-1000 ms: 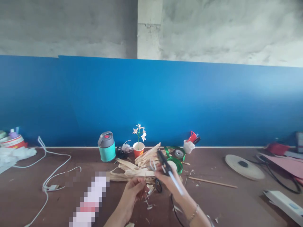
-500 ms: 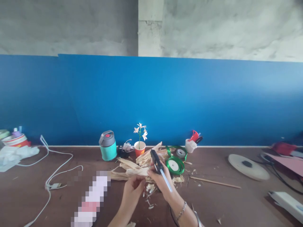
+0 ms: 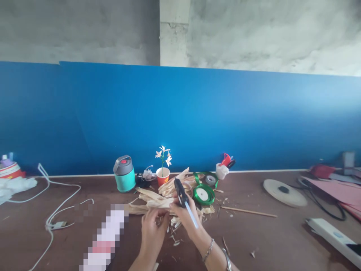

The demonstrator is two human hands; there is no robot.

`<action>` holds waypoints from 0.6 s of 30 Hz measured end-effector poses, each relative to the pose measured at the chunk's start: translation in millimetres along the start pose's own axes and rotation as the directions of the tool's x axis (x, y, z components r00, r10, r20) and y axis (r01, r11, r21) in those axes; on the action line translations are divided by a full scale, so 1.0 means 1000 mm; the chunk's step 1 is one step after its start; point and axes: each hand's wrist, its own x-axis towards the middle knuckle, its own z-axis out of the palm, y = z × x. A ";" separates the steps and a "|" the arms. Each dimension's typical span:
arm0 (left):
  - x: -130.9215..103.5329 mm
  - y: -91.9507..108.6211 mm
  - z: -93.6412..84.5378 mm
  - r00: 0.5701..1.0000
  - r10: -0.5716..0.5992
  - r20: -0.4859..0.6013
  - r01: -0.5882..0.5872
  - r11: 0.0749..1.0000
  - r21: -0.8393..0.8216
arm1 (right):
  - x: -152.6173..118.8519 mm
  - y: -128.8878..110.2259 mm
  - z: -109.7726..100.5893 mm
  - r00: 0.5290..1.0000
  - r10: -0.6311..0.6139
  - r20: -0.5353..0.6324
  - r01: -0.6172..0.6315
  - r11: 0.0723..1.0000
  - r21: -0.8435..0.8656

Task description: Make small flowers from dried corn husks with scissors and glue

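My right hand [image 3: 186, 220] is wrapped round a black glue gun [image 3: 180, 191]. A translucent glue stick [image 3: 191, 215] juts from its back end toward my wrist. Beside it, my left hand [image 3: 152, 229] is closed in a pinch, thumb against fingers; whatever lies between them is too small or hidden to make out. Just beyond both hands spreads a pile of pale dried husks [image 3: 158, 201]. Small husk scraps [image 3: 175, 221] lie between and below the hands. Behind the pile, a white flower on a green stem [image 3: 163, 160] stands in a red and white paper cup [image 3: 163, 180].
Green ribbon spools [image 3: 203, 194] lie right of the husks, with a thin stick [image 3: 248, 212] farther right. A turquoise flask [image 3: 124, 178] stands back left. White cables [image 3: 52, 210] trail at left. A round lid [image 3: 284, 192] and a power strip [image 3: 334, 239] sit at right.
The view has turned slightly right, so the things on the table appear shifted left. My hands keep nearly the same pose, with the glue gun still in the right one.
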 end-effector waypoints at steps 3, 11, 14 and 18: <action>0.000 0.001 0.000 1.000 -0.022 -0.007 0.022 0.997 -0.072 | 0.003 0.002 -0.007 0.999 -0.033 -0.013 0.033 0.999 -0.025; -0.002 0.007 0.001 0.995 -0.090 0.038 0.094 0.989 -0.115 | 0.046 0.026 -0.148 0.892 -0.284 -0.352 -0.047 0.715 -0.698; -0.002 0.005 0.003 0.992 -0.113 0.058 0.119 0.985 -0.126 | 0.050 0.040 -0.185 0.863 -0.268 -0.428 -0.154 0.668 -0.728; -0.003 0.000 0.005 0.985 -0.145 0.089 0.155 0.980 -0.125 | 0.044 0.060 -0.182 0.882 -0.229 -0.411 -0.147 0.695 -0.703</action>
